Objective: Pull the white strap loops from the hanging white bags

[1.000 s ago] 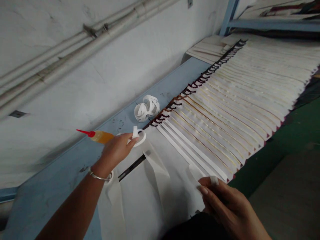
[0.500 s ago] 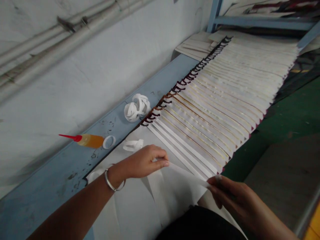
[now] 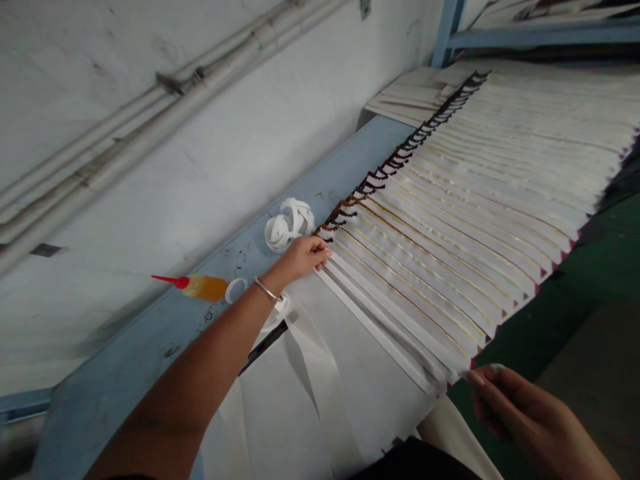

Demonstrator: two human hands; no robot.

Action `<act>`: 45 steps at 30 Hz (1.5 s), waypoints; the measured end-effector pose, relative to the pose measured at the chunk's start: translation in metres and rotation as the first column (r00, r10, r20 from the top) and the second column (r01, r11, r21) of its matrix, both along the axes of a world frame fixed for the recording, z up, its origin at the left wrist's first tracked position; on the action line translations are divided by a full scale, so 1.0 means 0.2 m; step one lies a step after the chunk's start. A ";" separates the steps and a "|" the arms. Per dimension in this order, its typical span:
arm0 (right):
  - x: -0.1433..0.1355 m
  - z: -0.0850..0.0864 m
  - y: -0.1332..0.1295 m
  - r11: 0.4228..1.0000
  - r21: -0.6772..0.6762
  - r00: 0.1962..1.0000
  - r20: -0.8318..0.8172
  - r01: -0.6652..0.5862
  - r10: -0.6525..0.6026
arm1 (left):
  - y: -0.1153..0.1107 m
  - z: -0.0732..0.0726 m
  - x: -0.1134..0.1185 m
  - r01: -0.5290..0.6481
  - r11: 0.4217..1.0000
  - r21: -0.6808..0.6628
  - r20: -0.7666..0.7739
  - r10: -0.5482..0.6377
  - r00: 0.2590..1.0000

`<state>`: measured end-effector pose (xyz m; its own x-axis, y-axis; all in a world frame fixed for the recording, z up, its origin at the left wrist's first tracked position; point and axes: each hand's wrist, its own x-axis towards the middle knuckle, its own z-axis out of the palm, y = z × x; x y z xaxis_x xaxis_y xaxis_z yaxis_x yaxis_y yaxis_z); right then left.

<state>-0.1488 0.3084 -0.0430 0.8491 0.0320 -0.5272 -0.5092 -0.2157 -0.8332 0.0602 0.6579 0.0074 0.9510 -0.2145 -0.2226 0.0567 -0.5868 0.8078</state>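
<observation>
A long white strip [image 3: 395, 311] stretches between my two hands, low across the row of overlapping white sheets [image 3: 450, 220]. My left hand [image 3: 303, 257] pinches its far-left end beside the dark scalloped edge of the sheets. At the near-right edge, my right hand [image 3: 525, 410] closes thumb and finger on the other end. Another white strip lies nearly parallel, closer to me, on the plain white sheet [image 3: 365, 353]. A loose, wider white band [image 3: 317, 363] curls over that sheet below my left forearm.
On the blue bench [image 3: 200, 327] lie a bottle of amber liquid [image 3: 205, 287] with a red nozzle, a white ring [image 3: 236, 291] and coiled white strips [image 3: 290, 225]. Pipes [image 3: 165, 123] run along the wall. A blue frame [image 3: 540, 37] stands behind the sheets.
My left hand has moved up and away to the dark-edged side, and my right hand outward to the right. The strip between them now stretches across the sheets. The view has shifted.
</observation>
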 end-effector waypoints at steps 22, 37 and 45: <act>0.07 -0.01 0.05 0.968 0.022 0.968 -0.006 0.249 -0.249 | -0.09 -0.13 0.13 -0.226 0.938 0.262 0.341 0.130 0.931; 0.07 -0.07 0.06 0.957 0.025 0.957 0.014 0.290 -0.291 | -0.08 -0.15 0.14 -0.231 0.920 0.318 0.328 0.121 0.937; 0.08 -0.08 0.05 0.964 -0.008 0.964 0.008 0.267 -0.267 | -0.09 -0.16 0.14 -0.235 0.921 0.309 0.335 0.126 0.934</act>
<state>-0.1338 0.3188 -0.0591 0.8299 -0.2010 -0.5205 -0.5436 -0.0805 -0.8355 0.0880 0.6401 -0.0237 0.9985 0.0039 0.0538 -0.0268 -0.8305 0.5563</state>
